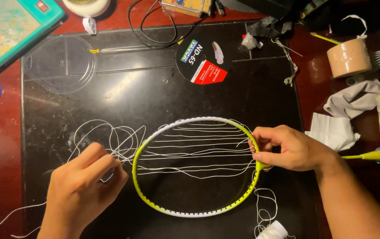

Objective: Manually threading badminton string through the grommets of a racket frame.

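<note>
Black mat on red table. Racket frame at centre, partly strung. Left hand at 8 o'clock, fingers pinching white string. Right hand at 3 o'clock, fingers pinching rim. Judgement: pull string taut, steady frame, avoid tangles.

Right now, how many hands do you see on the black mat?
2. The left hand pinches loose white string at lower left; the right hand grips the yellow-green racket frame at right.
</note>
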